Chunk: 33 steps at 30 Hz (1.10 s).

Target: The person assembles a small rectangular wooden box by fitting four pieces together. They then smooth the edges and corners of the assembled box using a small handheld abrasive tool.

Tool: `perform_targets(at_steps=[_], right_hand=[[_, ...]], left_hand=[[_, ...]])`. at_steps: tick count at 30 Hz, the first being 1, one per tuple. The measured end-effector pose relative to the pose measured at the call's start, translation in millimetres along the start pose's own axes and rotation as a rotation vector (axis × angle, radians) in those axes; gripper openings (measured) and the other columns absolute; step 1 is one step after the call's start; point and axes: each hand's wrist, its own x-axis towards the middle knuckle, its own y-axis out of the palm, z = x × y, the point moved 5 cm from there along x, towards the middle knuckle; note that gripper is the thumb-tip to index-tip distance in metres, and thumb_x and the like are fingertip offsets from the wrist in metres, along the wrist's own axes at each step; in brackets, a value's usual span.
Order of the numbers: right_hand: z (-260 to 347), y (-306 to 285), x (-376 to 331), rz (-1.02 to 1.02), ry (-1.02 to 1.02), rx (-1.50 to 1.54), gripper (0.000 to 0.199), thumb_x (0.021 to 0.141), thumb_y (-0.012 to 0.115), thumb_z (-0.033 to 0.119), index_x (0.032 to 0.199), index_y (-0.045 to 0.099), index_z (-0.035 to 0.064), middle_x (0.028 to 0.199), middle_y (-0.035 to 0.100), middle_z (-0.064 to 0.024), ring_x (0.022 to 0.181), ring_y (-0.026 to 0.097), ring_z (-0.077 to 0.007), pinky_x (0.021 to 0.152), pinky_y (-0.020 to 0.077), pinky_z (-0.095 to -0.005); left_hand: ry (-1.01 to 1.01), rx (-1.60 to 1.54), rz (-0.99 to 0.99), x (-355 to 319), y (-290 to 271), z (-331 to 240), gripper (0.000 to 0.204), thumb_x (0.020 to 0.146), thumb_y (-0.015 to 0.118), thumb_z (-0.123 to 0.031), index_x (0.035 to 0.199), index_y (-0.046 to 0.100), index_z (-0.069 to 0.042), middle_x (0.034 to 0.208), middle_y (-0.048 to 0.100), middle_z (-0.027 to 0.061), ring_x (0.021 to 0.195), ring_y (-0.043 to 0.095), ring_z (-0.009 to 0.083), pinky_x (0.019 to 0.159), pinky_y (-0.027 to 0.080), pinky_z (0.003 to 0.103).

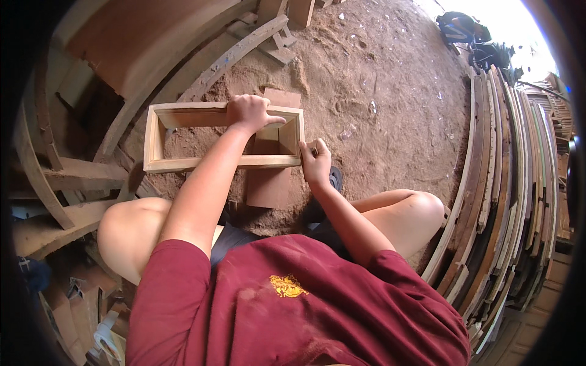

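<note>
An open rectangular box frame (201,163) of pale wood lies in front of me, with its long sides running left to right. My left hand (248,113) is closed over its far side near the right end, the thumb stretched along the inside. At the right end, close to the near corner, my right hand (316,160) has its fingers curled and pressed against the outer face. Whatever those fingers pinch is too small to make out. Beneath the frame is a flat brown board (268,189), partly hidden by it.
Long boards (488,183) are stacked along the right side. To the left stand curved and straight timbers (91,174), with a wooden beam (244,49) beyond the frame. Sandy ground (384,122) spreads ahead. My bent knees (421,210) flank the work.
</note>
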Motion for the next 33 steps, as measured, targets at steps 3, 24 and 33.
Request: perform_targets(at_steps=[3, 24, 33], right_hand=[[-5, 0, -15, 0.022, -0.038, 0.023, 0.029, 0.092, 0.070, 0.024, 0.083, 0.057, 0.0000, 0.070, 0.058, -0.0136, 0.064, 0.051, -0.0207, 0.063, 0.0448, -0.0370], [-1, 0, 7, 0.075, -0.132, 0.043, 0.030, 0.093, 0.071, 0.013, 0.075, 0.050, 0.0030, 0.065, 0.047, 0.0005, 0.063, 0.040, -0.0086, 0.057, 0.0371, -0.0292], [8, 3, 28, 0.090, -0.117, -0.119, 0.026, 0.089, 0.073, 0.027, 0.082, 0.061, 0.0048, 0.077, 0.065, -0.0153, 0.072, 0.061, -0.0328, 0.065, 0.0462, -0.0428]], left_hand=[[0.009, -0.006, -0.063, -2, -2, 2, 0.073, 0.058, 0.062, -0.088, 0.072, 0.074, -0.018, 0.066, 0.069, 0.0041, 0.064, 0.070, 0.0215, 0.059, 0.055, 0.037], [-0.001, 0.011, 0.020, 1, -5, 0, 0.074, 0.057, 0.061, -0.090, 0.068, 0.071, -0.017, 0.064, 0.068, 0.0044, 0.065, 0.071, 0.0215, 0.058, 0.055, 0.037], [-0.013, 0.040, -0.005, 2, 0, 2, 0.077, 0.054, 0.059, -0.092, 0.071, 0.074, -0.019, 0.064, 0.068, 0.0032, 0.060, 0.069, 0.0193, 0.054, 0.053, 0.036]])
